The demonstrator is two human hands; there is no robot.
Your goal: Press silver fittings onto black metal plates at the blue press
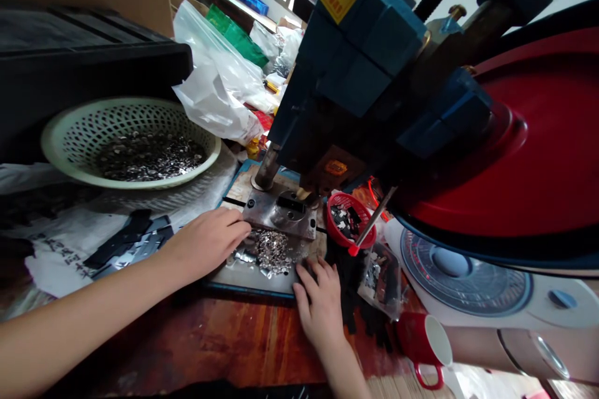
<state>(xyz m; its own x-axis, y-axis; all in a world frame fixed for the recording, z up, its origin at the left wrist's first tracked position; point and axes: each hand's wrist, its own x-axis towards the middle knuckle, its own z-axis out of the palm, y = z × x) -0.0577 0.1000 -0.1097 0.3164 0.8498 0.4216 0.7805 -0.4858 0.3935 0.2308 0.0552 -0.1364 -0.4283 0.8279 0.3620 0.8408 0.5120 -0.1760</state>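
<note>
A blue press (346,56) stands over a steel die block (281,209) on a metal base plate. In front of the block lies a pile of small shiny metal pieces (272,252). My left hand (208,240) is at the block's left front corner, left of the pile, its fingers bent together; what they hold, if anything, is hidden. My right hand (321,299) rests at the right front of the base plate beside the pile, fingers apart and nothing in them.
A pale green basket (65,165) of metal pieces sits at the left, above dark strips (124,243). Right are a red basket (365,238), a clear tray (392,305), a red mug (412,336), a flask (482,349) and a large red wheel (552,137).
</note>
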